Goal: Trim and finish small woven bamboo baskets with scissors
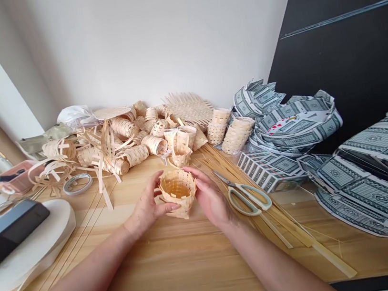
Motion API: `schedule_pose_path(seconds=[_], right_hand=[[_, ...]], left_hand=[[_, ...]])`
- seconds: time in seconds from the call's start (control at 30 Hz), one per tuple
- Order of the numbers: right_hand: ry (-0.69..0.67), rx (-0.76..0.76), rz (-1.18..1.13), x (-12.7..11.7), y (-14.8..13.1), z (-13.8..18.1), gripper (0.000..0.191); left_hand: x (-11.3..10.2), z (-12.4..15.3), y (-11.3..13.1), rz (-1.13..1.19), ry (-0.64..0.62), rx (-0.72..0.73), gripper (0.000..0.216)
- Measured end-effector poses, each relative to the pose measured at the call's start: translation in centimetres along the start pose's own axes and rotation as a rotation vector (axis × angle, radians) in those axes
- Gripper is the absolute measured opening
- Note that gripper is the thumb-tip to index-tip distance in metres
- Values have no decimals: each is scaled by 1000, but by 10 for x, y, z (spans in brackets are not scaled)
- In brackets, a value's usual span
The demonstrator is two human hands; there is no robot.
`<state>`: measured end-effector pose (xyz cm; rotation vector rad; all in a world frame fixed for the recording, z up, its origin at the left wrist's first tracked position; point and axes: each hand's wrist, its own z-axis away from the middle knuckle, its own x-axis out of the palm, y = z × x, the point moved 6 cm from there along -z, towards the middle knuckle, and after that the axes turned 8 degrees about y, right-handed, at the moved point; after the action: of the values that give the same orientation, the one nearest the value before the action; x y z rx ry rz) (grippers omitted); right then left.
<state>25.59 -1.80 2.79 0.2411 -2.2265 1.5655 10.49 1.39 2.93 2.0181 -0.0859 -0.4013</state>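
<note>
Between my two hands is a small woven basket (179, 198) of pale bamboo strips, its open mouth tipped up toward me. My left hand (147, 202) is closed round its left side, the thumb across the front and the fingers behind. On the opposite side, the fingers of my right hand (211, 196) press against the basket's wall and rim. Just behind it stands another small woven basket (180, 149) with a strip rising from it. A pair of scissors (248, 198) with pale handles lies slightly spread on the table, right of my right hand.
Woven tubes and loose strips (122, 146) are heaped along the wall. Long thin strips (292, 228) run across the table's right side. Objects folded from playing cards (375, 178) crowd the right. A tape roll (77, 184), a pink box (18, 177) and a dark device (15, 233) are left.
</note>
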Motion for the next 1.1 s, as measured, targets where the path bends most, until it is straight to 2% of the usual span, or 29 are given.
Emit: schedule_pose_path(seconds=[0.1, 0.23, 0.33, 0.47, 0.6, 0.8, 0.93, 1.1], right_hand=[[-17, 14, 14, 2, 0, 2, 32], [8, 23, 40, -1, 3, 2, 29], [44, -90, 163, -7, -1, 1, 23], [91, -275, 422, -12, -15, 2, 14], [90, -331, 573, -9, -26, 5, 17], [105, -368, 657, -7, -31, 7, 19], [95, -415, 676, -6, -34, 8, 20], [94, -390, 680, -7, -34, 7, 21]], left_hand=[[2, 0, -1, 24, -55, 28, 77], [4, 1, -2, 59, -98, 10, 82], [5, 2, 0, 35, -137, 13, 74], [6, -1, -3, 71, -132, 2, 76], [8, -3, -6, 124, -147, 23, 76], [8, -4, -2, 153, -231, 35, 72], [7, -4, 0, 132, -237, 19, 71], [8, -5, 1, 133, -246, 21, 69]])
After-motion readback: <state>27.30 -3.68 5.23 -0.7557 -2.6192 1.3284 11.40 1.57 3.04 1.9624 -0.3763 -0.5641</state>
